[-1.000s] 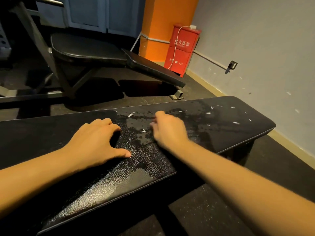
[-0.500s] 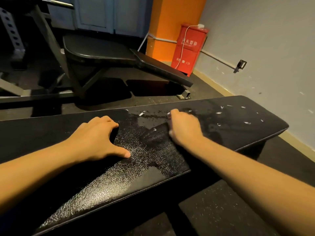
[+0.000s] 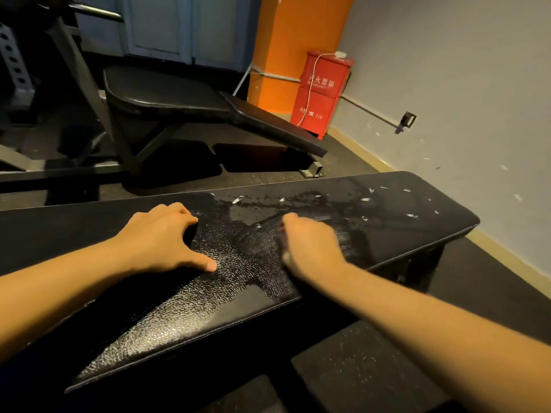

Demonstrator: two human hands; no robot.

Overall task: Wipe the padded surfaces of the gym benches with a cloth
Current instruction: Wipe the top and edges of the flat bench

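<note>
Red cabinet point(image 3: 323, 93) beyond black padded bench point(image 3: 208, 308)

Right hand point(image 3: 310, 248) motion-blurred.
Anything it holds is hidden beneath it; bench pad point(image 3: 179, 317) cut off by frame edge beyond left hand point(image 3: 161, 239).

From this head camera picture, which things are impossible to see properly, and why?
1. The cloth: head view, not visible; the curled right hand would cover it.
2. The grip of the right hand: head view, motion blur smears the fingers.
3. The bench pad: head view, its left end is cut off by the frame edge.
4. The surface under the left hand: head view, covered by the palm.
</note>
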